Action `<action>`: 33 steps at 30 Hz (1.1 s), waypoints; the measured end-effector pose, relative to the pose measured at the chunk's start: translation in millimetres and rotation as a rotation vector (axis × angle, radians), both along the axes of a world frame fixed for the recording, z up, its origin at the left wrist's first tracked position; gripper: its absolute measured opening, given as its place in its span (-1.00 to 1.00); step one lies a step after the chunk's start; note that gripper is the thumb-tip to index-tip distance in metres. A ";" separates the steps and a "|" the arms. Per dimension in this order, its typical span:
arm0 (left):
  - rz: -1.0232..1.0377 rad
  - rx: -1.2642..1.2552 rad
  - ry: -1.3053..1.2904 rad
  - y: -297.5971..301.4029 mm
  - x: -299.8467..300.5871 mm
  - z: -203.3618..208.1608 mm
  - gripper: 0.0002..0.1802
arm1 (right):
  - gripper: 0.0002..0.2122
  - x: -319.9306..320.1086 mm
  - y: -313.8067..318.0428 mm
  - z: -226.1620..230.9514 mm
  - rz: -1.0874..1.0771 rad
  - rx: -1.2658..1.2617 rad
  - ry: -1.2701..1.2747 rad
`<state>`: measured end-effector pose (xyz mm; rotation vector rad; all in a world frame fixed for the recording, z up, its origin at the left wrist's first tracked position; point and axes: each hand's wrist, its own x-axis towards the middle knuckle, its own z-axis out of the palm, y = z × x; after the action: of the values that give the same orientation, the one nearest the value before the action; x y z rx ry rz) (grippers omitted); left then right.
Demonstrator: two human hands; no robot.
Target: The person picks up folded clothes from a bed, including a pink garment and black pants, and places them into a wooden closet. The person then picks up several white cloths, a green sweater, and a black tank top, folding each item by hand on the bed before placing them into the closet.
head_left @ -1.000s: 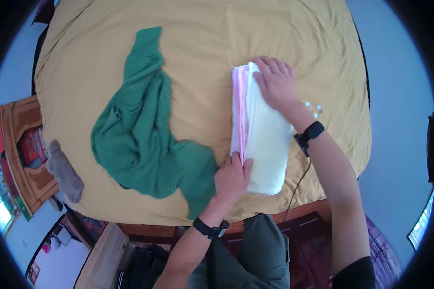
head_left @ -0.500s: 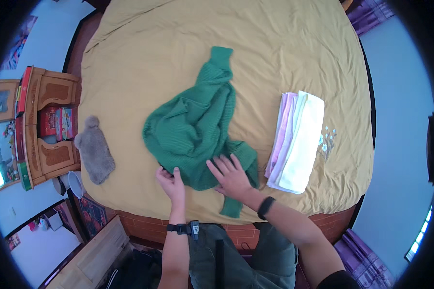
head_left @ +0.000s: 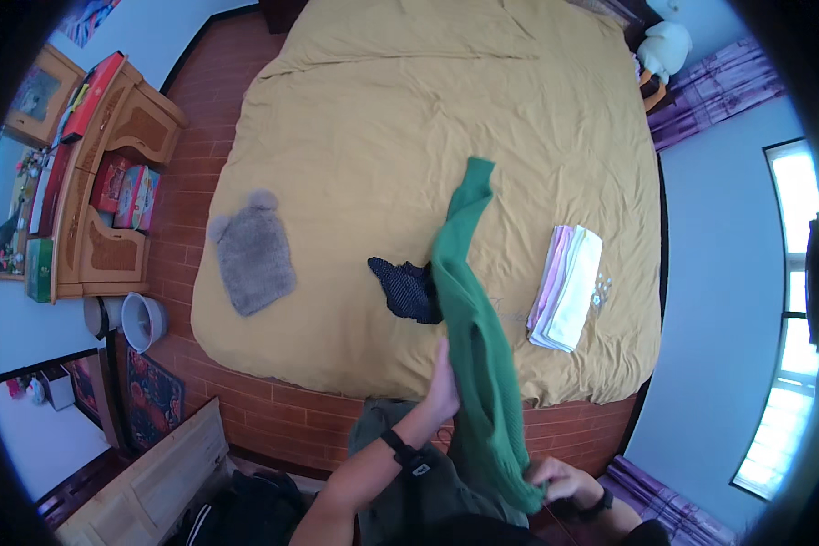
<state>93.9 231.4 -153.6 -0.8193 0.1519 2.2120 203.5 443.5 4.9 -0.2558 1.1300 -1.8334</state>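
A green ribbed knit sweater (head_left: 475, 318) stretches lengthwise from the middle of the bed down past its near edge, toward my body. My right hand (head_left: 558, 480) is closed on the sweater's near end, off the bed. At the sweater's left side, my left hand (head_left: 443, 387) grips its edge, with the fingers mostly hidden behind the knit. The far end, a narrow sleeve, lies on the yellow bedsheet (head_left: 355, 136). A crumpled dark cloth with small light dots (head_left: 405, 289) lies against the sweater's left side and is partly covered by it.
A stack of folded white and pink cloths (head_left: 569, 287) lies to the right on the bed. On the left lies a grey fluffy piece (head_left: 257, 259). Beyond the bed's left side stand a wooden cabinet (head_left: 118, 241) and a white bucket (head_left: 143, 320). A wooden bench (head_left: 168, 469) is lower left.
The sweater was bunched on the bed under my hands; now it is lifted and drawn out long toward me. The dark dotted cloth has come into sight. My right hand moved down and right.
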 end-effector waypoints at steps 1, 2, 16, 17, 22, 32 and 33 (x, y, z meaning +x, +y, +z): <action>-0.049 -0.014 0.018 3.8 -2.5 10.1 -0.32 | -0.63 3.9 -6.9 23.8 0.042 -0.076 -0.033; -0.211 -0.113 0.070 6.7 -2.6 22.6 -0.55 | -0.63 6.3 -10.8 43.9 0.037 -0.058 -0.026; -0.435 0.034 0.842 -93.3 -19.1 254.2 -0.55 | -0.25 -4.6 -85.4 141.1 -0.570 0.290 0.224; -0.411 0.000 0.908 -101.2 -24.6 258.6 -0.57 | -0.40 -27.7 -108.3 158.7 -0.475 0.453 0.479; -0.152 -0.372 1.064 -152.2 -56.3 301.2 -0.62 | -0.78 -67.7 -106.4 188.7 -0.585 0.687 0.656; -0.403 -0.501 2.183 -160.8 -158.5 377.5 -0.22 | -0.78 -196.8 -144.3 283.3 -0.084 0.435 0.937; -0.390 -0.525 2.194 -161.7 -156.4 373.5 -0.22 | -0.77 -207.5 -145.1 288.0 -0.107 0.422 0.885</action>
<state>-62.5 69.7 219.9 1.5697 1.6632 1.6082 -4.0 298.4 292.9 -0.8141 2.1288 -1.5229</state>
